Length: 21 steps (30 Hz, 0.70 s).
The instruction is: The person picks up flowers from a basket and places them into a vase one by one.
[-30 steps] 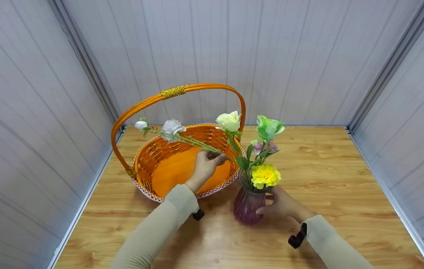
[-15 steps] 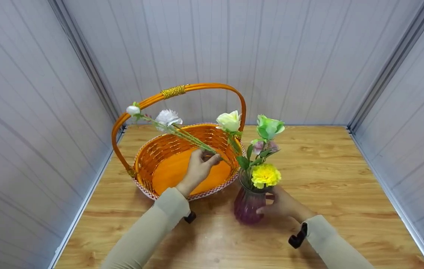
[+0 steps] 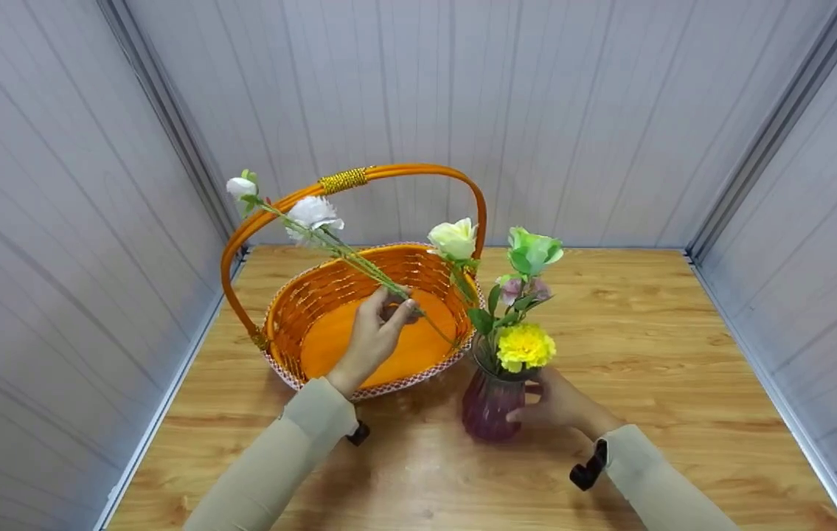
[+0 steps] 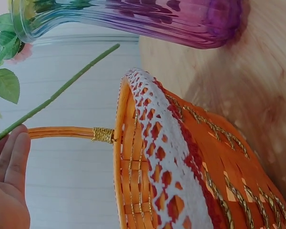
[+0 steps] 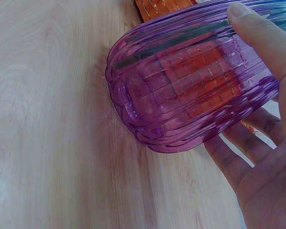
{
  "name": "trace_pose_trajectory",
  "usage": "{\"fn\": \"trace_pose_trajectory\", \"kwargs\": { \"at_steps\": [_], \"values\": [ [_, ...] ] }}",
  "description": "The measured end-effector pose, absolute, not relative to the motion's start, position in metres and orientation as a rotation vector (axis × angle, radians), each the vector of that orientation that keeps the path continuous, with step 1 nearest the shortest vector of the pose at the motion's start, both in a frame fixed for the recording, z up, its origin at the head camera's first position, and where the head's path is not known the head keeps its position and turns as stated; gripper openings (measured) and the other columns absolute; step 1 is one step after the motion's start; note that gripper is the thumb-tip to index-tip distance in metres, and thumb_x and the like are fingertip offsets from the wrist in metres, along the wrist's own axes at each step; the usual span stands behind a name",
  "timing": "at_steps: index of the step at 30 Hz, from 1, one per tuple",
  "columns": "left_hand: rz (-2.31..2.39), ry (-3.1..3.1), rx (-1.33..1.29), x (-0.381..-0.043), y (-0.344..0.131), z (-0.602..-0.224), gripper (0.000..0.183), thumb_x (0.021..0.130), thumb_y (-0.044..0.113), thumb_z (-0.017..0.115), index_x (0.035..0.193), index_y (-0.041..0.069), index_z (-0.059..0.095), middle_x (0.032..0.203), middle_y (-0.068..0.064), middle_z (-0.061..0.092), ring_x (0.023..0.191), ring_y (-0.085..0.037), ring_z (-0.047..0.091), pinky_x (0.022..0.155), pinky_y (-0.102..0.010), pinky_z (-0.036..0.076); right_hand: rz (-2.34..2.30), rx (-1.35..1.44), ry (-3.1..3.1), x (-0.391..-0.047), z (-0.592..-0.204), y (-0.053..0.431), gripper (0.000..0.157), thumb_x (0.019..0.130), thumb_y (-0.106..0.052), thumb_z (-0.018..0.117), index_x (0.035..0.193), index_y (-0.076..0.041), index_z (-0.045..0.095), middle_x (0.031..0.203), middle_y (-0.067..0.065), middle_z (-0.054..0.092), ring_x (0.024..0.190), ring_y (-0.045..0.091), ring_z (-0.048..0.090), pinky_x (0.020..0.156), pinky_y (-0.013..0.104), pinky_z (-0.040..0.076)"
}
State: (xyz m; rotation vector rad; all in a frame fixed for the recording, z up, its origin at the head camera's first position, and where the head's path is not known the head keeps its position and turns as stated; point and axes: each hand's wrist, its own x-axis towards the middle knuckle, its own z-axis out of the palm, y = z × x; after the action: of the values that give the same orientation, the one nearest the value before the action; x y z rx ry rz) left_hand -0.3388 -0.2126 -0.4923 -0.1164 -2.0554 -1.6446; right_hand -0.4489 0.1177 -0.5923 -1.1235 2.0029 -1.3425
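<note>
My left hand (image 3: 369, 335) pinches the green stem of a white artificial flower (image 3: 314, 213) above the orange basket (image 3: 282, 372). Its bloom and bud lean up to the left, across the basket's handle. In the left wrist view, the stem's bare lower end (image 4: 81, 71) points toward the vase and stands apart from it. My right hand (image 3: 564, 404) grips the ribbed glass vase (image 3: 488, 413), thumb on one side and fingers around the other. Inside the vase stand a yellow carnation (image 3: 526, 346), a pale cream rose (image 3: 453, 240), a green flower (image 3: 532, 251) and small pinkish blooms (image 3: 521, 290).
The basket's tall arched handle (image 3: 418, 170) rises behind the left hand. A wooden table (image 3: 647, 332) lies under everything, enclosed by pale panel walls (image 3: 551, 110) at the back and sides. The vase stands close to the basket's right rim.
My left hand has drawn the white flower left and slightly upward, away from the vase, and its stem end now shows. The right hand and vase have stayed in place.
</note>
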Motion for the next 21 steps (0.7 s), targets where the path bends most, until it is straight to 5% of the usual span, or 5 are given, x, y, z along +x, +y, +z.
{"fn": "trace_pose_trajectory", "kwargs": {
  "at_steps": [6, 15, 21],
  "values": [
    [-1.535, -2.078, -0.147, -0.332, -0.211, -0.489, 0.017, 0.112, 0.010, 0.061, 0.120, -0.001, 0.070, 0.103, -0.022, 0.077, 0.087, -0.013, 0.077, 0.083, -0.034, 0.067, -1.350, -1.118, 1.980, -0.450, -0.593, 0.118, 0.089, 0.087, -0.016, 0.093, 0.161, -0.006, 0.045, 0.162, 0.022, 0.050, 0.150, 0.049, 0.046, 0.121, 0.068, 0.042],
    [-1.494, -1.993, -0.231, -0.320, -0.203, -0.487, 0.014, 0.110, 0.006, 0.062, 0.116, -0.005, 0.069, 0.101, -0.021, 0.076, 0.087, -0.038, 0.078, 0.082, -0.031, 0.067, -1.326, -1.099, 2.000, -0.450, -0.593, 0.117, 0.094, 0.087, -0.016, 0.093, 0.165, -0.008, 0.040, 0.164, 0.021, 0.047, 0.153, 0.048, 0.044, 0.122, 0.068, 0.041],
    [-1.481, -1.898, -0.317, -0.313, -0.202, -0.478, 0.012, 0.109, -0.001, 0.061, 0.116, -0.008, 0.067, 0.098, -0.024, 0.074, 0.087, -0.025, 0.079, 0.081, -0.032, 0.067, -1.346, -1.124, 1.993, -0.449, -0.592, 0.117, 0.091, 0.086, -0.014, 0.094, 0.161, -0.005, 0.044, 0.160, 0.023, 0.051, 0.149, 0.049, 0.047, 0.120, 0.068, 0.043]
  ]
}}
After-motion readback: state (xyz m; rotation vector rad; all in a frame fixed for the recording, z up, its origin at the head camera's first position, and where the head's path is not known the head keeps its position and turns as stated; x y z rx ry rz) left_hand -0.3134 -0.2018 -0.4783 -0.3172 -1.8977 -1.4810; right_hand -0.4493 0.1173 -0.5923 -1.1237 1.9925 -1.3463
